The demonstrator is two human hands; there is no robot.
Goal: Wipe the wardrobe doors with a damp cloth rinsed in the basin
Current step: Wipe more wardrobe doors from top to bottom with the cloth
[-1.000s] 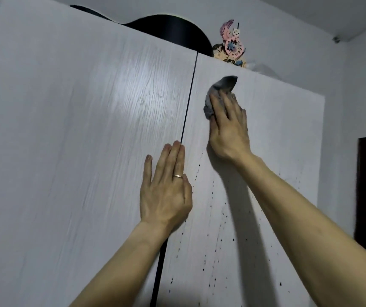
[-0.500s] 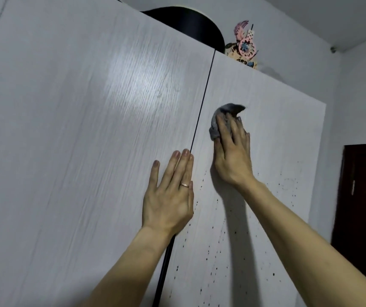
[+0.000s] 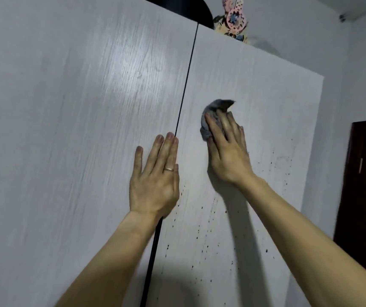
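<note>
Right hand point(image 3: 226, 149) slides lower down white wood-grain wardrobe door point(image 3: 255, 89), flat fingers point(image 3: 224, 122) pressing crumpled grey cloth point(image 3: 215, 107) | left hand point(image 3: 155, 178) braces, fingers straight, at the seam point(image 3: 184, 91) | wiping underway; next: reach dark specks point(image 3: 202, 244) below.

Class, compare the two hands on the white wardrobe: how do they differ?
The left hand lies flat and empty on the white wood-grain wardrobe, wearing a ring; the right hand presses a crumpled grey cloth and shows no ring. The left sits lower. Both have straight fingers.

Head camera, angled upward, near wardrobe doors point(image 3: 78, 151)
</note>
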